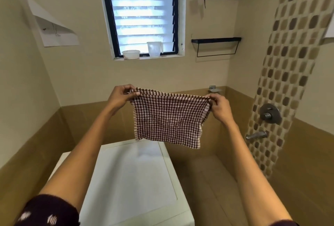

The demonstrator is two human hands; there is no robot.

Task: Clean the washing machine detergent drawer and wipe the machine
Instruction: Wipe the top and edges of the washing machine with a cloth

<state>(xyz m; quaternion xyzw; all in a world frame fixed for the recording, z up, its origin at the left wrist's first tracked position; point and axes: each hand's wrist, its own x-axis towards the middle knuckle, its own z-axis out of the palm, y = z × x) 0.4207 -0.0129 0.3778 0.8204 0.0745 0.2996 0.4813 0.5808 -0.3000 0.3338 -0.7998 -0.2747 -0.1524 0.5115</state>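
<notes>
A brown and white checked cloth (168, 119) hangs spread out in the air in front of me. My left hand (122, 96) pinches its top left corner and my right hand (219, 107) pinches its top right corner. Below the cloth stands the white washing machine (130, 180), seen from above with its flat top showing. The detergent drawer is not in view.
A louvred window (142, 14) is on the far wall, with a white bowl (131, 54) and a plastic jug (154, 49) on its sill. Two black wall shelves (216, 40) hang to the right. A shower mixer (270, 113) and tap spout (256, 135) stick out of the right wall.
</notes>
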